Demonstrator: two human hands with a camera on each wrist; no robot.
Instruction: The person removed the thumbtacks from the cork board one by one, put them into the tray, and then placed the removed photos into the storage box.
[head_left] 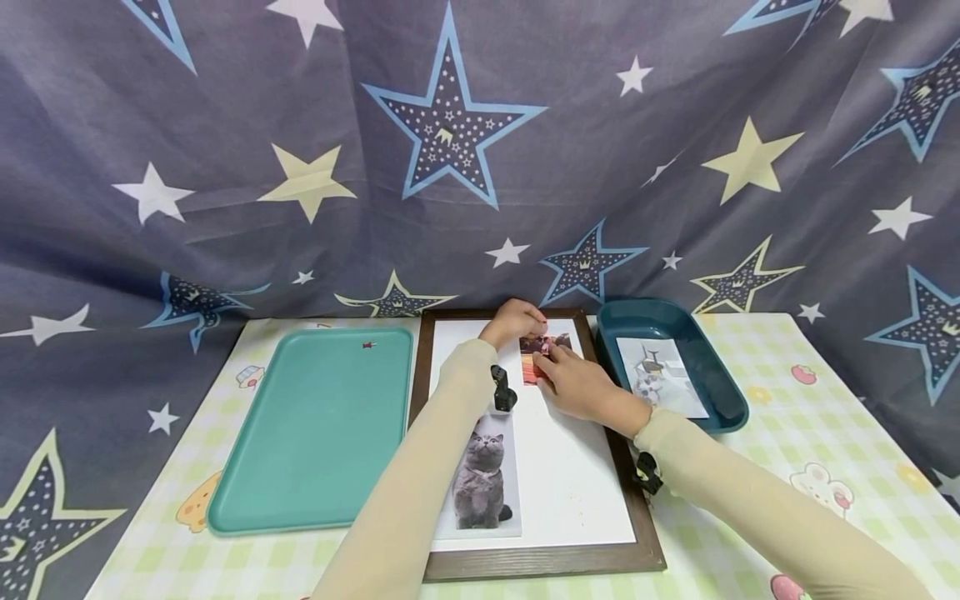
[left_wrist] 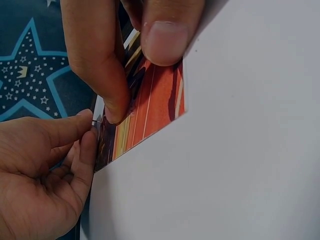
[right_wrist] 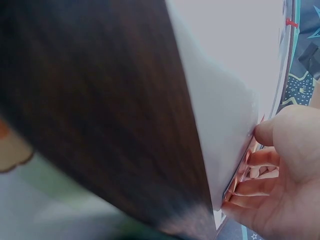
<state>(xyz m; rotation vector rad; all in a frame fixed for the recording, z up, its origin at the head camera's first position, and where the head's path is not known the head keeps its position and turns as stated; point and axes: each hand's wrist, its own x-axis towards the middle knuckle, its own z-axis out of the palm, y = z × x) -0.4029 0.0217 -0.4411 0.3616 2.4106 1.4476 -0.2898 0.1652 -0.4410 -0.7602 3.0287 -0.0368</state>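
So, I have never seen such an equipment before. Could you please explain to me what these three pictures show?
There is no robot here: you see a person's left hand and right hand, both bare. The wide picture comes from a camera on the head; the two close ones come from a small black camera on each wrist. On the checked tablecloth lie a brown-framed white board, a green tray with a small red pin on the left, and a dark blue bin holding a loose photo on the right. On the board is a cat photo. The right hand presses an orange photo there; the left seems to pinch a thin pin, partly hidden.
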